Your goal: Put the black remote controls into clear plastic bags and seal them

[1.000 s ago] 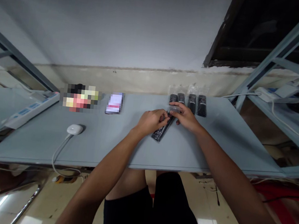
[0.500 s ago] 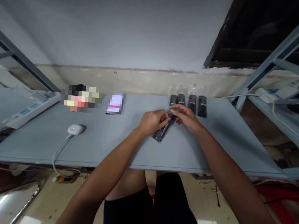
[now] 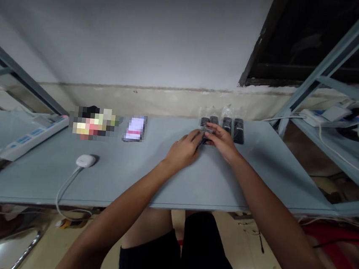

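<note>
I am holding a black remote point(image 3: 203, 138) in both hands at the far side of the grey table point(image 3: 131, 176). My left hand point(image 3: 184, 150) is curling round it and my right hand point(image 3: 222, 140) is pinching its top, just beside a row of bagged remotes point(image 3: 234, 129).

Black piece point(image 3: 203, 139) mostly hidden between left hand point(image 3: 184, 150) and right hand point(image 3: 222, 140); pixelated patch point(image 3: 93, 123) and pixelated card point(image 3: 135, 128) unreadable.
</note>
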`<state>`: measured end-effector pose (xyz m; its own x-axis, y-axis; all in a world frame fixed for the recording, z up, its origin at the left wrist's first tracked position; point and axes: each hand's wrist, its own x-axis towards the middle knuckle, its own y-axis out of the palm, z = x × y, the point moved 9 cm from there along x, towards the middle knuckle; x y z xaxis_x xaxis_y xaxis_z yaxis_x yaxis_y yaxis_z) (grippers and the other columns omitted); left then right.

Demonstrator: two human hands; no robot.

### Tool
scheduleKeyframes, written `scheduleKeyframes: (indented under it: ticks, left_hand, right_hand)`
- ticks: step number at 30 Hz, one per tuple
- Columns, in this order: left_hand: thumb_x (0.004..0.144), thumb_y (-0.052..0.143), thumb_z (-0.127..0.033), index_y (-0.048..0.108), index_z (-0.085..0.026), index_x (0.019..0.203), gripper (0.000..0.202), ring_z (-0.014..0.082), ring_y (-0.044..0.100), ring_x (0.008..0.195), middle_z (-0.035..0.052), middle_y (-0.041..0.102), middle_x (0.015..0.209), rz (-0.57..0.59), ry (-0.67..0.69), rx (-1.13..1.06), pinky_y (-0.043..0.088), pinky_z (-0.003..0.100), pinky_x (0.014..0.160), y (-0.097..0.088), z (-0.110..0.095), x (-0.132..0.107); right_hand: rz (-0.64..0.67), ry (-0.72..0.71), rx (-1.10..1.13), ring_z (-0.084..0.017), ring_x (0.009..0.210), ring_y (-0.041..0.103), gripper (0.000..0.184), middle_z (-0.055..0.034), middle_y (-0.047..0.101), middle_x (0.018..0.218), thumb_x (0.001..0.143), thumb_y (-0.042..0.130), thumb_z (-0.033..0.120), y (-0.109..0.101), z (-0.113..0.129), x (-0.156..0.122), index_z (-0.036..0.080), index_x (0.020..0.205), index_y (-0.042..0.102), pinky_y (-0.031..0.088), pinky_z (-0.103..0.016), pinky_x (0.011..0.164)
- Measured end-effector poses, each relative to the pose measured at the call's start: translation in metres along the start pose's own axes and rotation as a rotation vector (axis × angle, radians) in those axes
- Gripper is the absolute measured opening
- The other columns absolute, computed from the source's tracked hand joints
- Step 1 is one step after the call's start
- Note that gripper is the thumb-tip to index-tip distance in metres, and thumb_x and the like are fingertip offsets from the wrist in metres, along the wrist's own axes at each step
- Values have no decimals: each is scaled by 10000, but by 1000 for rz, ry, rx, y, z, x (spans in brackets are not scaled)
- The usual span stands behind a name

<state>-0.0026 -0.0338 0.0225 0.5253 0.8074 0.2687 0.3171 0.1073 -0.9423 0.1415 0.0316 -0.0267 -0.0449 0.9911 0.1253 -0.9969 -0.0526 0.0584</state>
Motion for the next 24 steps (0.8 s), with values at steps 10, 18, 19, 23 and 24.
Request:
scheduleKeyframes:
  ticks: [10, 18, 19, 23, 24]
  left_hand:
    - [970, 533, -208, 670, -96, 1229, 314, 329, 656, 1203, 213, 603, 1326, 161, -442, 134, 566, 386, 972, 14, 64, 60]
    - [1019, 497, -301, 644, -83, 1311, 393, 371, 550, 1343, 251, 536, 1437, 189, -503, 84, 523, 439, 1048, 34, 54, 94]
    - [1020, 500, -328, 643, -83, 1316, 410, 385, 528, 1363, 252, 536, 1442, 149, -499, 66, 514, 457, 1061, 27, 53, 92]
    - [1011, 528, -320, 662, -137, 1276, 349, 298, 610, 1259, 185, 623, 1366, -129, -383, -179, 501, 410, 1072, -44, 39, 46]
    - [1014, 530, -325, 689, -153, 1196, 297, 262, 657, 1157, 151, 683, 1262, -110, -322, -311, 526, 383, 1021, -61, 30, 25]
  right_hand:
    - [-134, -39, -3, -257, 1118, 693, 422, -79, 713, 1254, 800, 754, 486, -19, -2, 8, 279, 1165, 714, 594, -319, 723]
    - [-129, -65, -64, -245, 1019, 698, 401, -79, 729, 1230, 762, 762, 486, -17, 0, 7, 259, 1092, 733, 570, -311, 670]
    - [-128, -66, -68, -244, 1012, 698, 400, -79, 730, 1227, 763, 761, 486, -17, 1, 7, 260, 1091, 734, 572, -316, 677]
    - [-117, -67, -75, -245, 997, 698, 405, -83, 732, 1203, 760, 765, 497, -16, 3, 6, 257, 1083, 728, 577, -340, 706]
    - [-113, -68, -74, -246, 993, 697, 407, -84, 731, 1194, 758, 766, 501, -15, 4, 6, 255, 1079, 726, 575, -341, 703]
